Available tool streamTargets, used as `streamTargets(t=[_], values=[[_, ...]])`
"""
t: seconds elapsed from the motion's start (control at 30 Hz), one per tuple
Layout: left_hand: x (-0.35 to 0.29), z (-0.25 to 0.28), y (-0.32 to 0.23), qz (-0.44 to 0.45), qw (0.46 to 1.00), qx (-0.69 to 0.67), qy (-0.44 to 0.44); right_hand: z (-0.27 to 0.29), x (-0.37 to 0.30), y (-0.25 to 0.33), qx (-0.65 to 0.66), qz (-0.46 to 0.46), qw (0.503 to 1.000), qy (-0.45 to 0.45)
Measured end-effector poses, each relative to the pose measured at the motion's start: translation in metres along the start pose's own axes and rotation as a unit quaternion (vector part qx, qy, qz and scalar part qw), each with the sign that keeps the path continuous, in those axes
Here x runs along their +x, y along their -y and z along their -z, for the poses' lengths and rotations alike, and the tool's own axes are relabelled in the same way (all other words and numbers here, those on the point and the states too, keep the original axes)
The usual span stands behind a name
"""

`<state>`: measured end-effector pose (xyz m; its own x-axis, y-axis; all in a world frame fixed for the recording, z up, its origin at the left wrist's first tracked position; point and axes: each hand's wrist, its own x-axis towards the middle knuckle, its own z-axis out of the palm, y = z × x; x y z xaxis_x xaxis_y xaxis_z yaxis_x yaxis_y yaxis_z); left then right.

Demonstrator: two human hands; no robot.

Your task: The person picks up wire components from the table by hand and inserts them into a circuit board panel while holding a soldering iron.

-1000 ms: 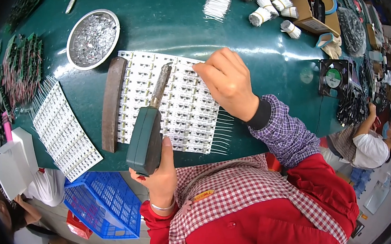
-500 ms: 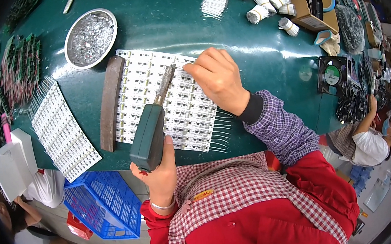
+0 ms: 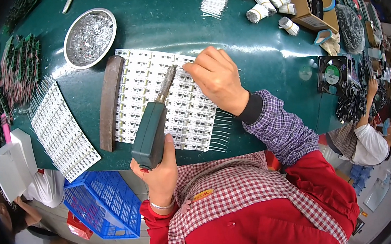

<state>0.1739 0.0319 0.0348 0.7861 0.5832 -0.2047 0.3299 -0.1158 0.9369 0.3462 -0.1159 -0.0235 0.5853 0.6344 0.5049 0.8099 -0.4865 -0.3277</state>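
Observation:
My left hand [image 3: 161, 180] is closed round the handle of a dark green soldering gun [image 3: 150, 135]. Its metal tip points up and to the right, over the upper part of a white sheet of small circuit boards [image 3: 142, 87]. Close by that tip, the fingers of my right hand [image 3: 217, 79] are pinched together at the sheet's upper right edge. They hold a thin white wire [image 3: 239, 69], mostly hidden by the hand; only a light end shows past it. Several white wires [image 3: 219, 131] stick out from the sheet's lower right edge.
A rusty metal bar [image 3: 111, 104] lies along the sheet's left edge. Beyond it are a bowl of metallic bits [image 3: 90, 40] and a second board sheet [image 3: 64, 131]. Wire bundles [image 3: 266, 2], a cardboard box [image 3: 305, 8] and a fan [image 3: 332, 70] stand to the right.
The soldering gun has shifted slightly to the right, its tip now nearer my right fingertips. My right hand has hardly moved. At the right, a co-worker's arm has moved.

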Motion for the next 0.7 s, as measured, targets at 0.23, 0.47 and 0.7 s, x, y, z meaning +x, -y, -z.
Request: streamTargets(t=[0.23, 0.47, 0.7], values=[[-0.0020, 0.0010, -0.0016, -0.031, 0.999, 0.019, -0.024, -0.0013, -0.0010, -0.0008, -0.001, 0.000, 1.000, -0.004], [-0.0021, 0.0017, -0.0009, -0.006, 1.000, 0.019, -0.012, -0.0005, -0.0009, -0.0009, -0.001, -0.001, 1.000, -0.006], [-0.0002, -0.0040, 0.0023, -0.023, 1.000, -0.005, -0.013, 0.0000, -0.0001, 0.0008, 0.002, -0.001, 1.000, -0.009]])
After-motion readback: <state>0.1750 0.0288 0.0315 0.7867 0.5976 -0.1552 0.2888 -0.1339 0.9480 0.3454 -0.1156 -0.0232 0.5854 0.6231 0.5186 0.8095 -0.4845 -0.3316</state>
